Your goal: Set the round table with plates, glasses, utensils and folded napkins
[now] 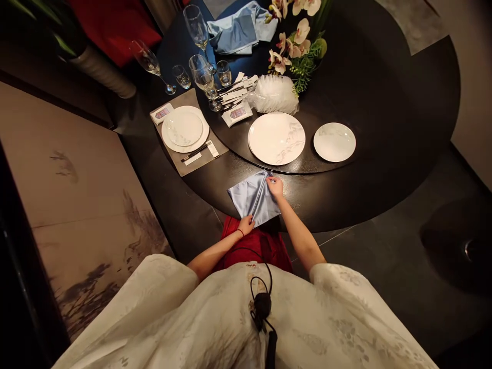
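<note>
A blue satin napkin (248, 192) lies on the near edge of the dark round table, with a raised fold running along its middle. My left hand (246, 224) pinches the fold's near end at the table edge. At the far end, close to the turntable's rim, my right hand (275, 186) grips the same fold between thumb and fingers. Just beyond the napkin are a large white plate (277, 139) and, to its right, a smaller white plate (334, 142), both on the turntable.
To the left, a place mat (222, 148) holds stacked plates (185, 129) and chopsticks (196, 152). Wine glasses (202, 74) stand behind it. A pile of wrapped white items (274, 94), more blue napkins (242, 31) and an orchid arrangement (300, 46) sit farther back.
</note>
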A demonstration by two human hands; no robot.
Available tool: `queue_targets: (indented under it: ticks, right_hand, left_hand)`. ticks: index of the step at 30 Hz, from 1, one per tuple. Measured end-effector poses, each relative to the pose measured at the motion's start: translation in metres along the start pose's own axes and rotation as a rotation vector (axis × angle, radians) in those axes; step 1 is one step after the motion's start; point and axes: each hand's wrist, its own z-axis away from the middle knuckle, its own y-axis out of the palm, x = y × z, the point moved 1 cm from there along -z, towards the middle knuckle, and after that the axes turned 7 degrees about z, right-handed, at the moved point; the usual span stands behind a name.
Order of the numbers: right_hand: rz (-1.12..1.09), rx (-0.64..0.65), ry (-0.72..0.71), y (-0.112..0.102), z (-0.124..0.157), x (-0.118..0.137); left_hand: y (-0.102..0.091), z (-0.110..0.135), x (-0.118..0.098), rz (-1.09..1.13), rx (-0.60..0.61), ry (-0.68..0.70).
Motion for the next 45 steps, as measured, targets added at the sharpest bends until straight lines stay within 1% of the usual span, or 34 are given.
queue_targets:
  ticks: [1, 3, 5, 6, 7, 9, 10, 12, 14, 15, 16, 17, 20, 21, 22, 23, 25, 27, 29, 31, 33, 35, 37, 39, 41, 45]
  right_hand:
    - [0.05, 0.038, -0.017, 0.008, -0.007, -0.003]
    - [0.125, 0.069, -0.029, 0.018, -0.014, -0.009]
    - [0.185, 0.089, -0.078, 0.022, -0.014, -0.012]
    - [0.211, 0.092, -0.107, 0.022, -0.013, -0.011]
    - [0.231, 0.092, -0.136, 0.021, -0.012, -0.01]
    - [0.254, 0.083, -0.193, 0.019, -0.01, -0.004]
    - [0.258, 0.07, -0.221, 0.017, -0.008, -0.001]
    - [0.269, 0.019, -0.267, 0.011, 0.002, 0.002]
    - [0.309, -0.023, -0.29, 0.0, 0.025, -0.003]
    - [0.342, -0.008, -0.303, -0.007, 0.042, -0.009]
    - [0.378, 0.041, -0.329, -0.014, 0.062, -0.017]
    - [0.411, 0.125, -0.373, -0.022, 0.085, -0.027]
    - [0.452, 0.467, -0.568, -0.042, 0.145, -0.059]
    - [0.452, 0.542, -0.608, -0.046, 0.158, -0.067]
    - [0.451, 0.577, -0.623, -0.049, 0.166, -0.073]
    - [0.45, 0.582, -0.619, -0.05, 0.168, -0.077]
    - [0.439, 0.56, -0.601, -0.047, 0.162, -0.078]
    - [0.41, 0.563, -0.596, -0.04, 0.149, -0.073]
    - [0.374, 0.532, -0.532, -0.035, 0.135, -0.068]
    - [0.315, 0.398, -0.366, -0.033, 0.12, -0.065]
    - [0.229, 0.238, -0.174, -0.033, 0.105, -0.066]
    - [0.174, 0.15, -0.052, -0.032, 0.088, -0.067]
    - [0.194, 0.142, -0.003, -0.031, 0.071, -0.066]
    - [0.243, 0.147, 0.003, -0.027, 0.054, -0.061]
    - [0.255, 0.132, -0.031, -0.019, 0.041, -0.051]
    - [0.203, 0.081, -0.121, 0.001, 0.023, -0.027]
  left_hand:
    - [-0.005, 0.001, 0.005, -0.002, 0.022, -0.001]
    - [-0.012, 0.006, 0.011, -0.016, 0.06, 0.001]
    - [-0.021, 0.013, 0.012, -0.061, 0.062, 0.025]
    - [-0.028, 0.016, 0.011, -0.102, 0.04, 0.058]
    - [-0.037, 0.018, 0.011, -0.153, 0.008, 0.11]
    - [-0.06, 0.016, 0.009, -0.264, -0.045, 0.262]
    - [-0.073, 0.013, 0.01, -0.321, -0.045, 0.348]
    - [-0.097, 0.001, 0.012, -0.422, 0.021, 0.502]
    - [-0.118, -0.014, 0.018, -0.498, 0.118, 0.597]
    - [-0.126, -0.022, 0.02, -0.525, 0.156, 0.62]
    - [-0.132, -0.029, 0.023, -0.541, 0.185, 0.633]
    - [-0.137, -0.036, 0.024, -0.548, 0.207, 0.638]
    - [-0.146, -0.05, 0.026, -0.522, 0.255, 0.642]
    - [-0.148, -0.053, 0.025, -0.5, 0.27, 0.649]
    - [-0.15, -0.056, 0.024, -0.475, 0.281, 0.656]
    - [-0.151, -0.057, 0.023, -0.448, 0.288, 0.66]
    - [-0.152, -0.058, 0.022, -0.403, 0.296, 0.647]
    - [-0.15, -0.057, 0.021, -0.37, 0.278, 0.601]
    - [-0.146, -0.057, 0.018, -0.332, 0.197, 0.515]
    - [-0.142, -0.061, 0.014, -0.274, 0.061, 0.397]
    - [-0.142, -0.071, 0.008, -0.209, -0.071, 0.275]
    - [-0.146, -0.085, 0.001, -0.174, -0.152, 0.175]
    - [-0.151, -0.102, -0.008, -0.191, -0.164, 0.081]
    - [-0.154, -0.118, -0.019, -0.227, -0.142, 0.016]
    - [-0.15, -0.131, -0.035, -0.219, -0.128, 0.028]
    - [-0.131, -0.151, -0.069, -0.041, -0.15, 0.178]
